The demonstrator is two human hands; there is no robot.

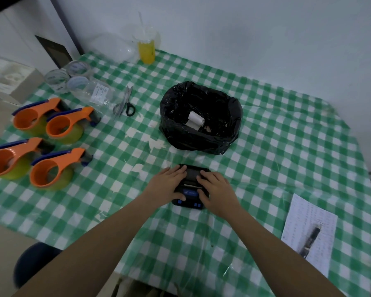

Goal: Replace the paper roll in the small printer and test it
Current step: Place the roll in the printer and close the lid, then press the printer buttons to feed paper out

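Your two hands lie on the small black printer with blue buttons [190, 187], which sits on the desk [287, 146] with the green and white checked plastic cloth, near the middle of its near edge. Your left hand [166, 185] covers the left side of the printer with fingers spread flat and the thumb at the front left corner. Your right hand [217, 189] presses on the right side in the same way, fingers stretched toward the lid. Both hands are wide and flat, pressing and not gripping around anything. Between them a thin white strip of paper shows at the slot.

Behind the printer, toward the far edge, stands the bin lined with a black plastic bag [200, 118], and a white paper roll [195, 120] lies inside it. Along the left edge four orange tape dispensers [43, 144] stand in two rows. Black-handled scissors [125, 102] lie beside the bin, to its left. A printed white sheet [308, 230] with a dark pen [311, 239] on it lies at the near right corner.
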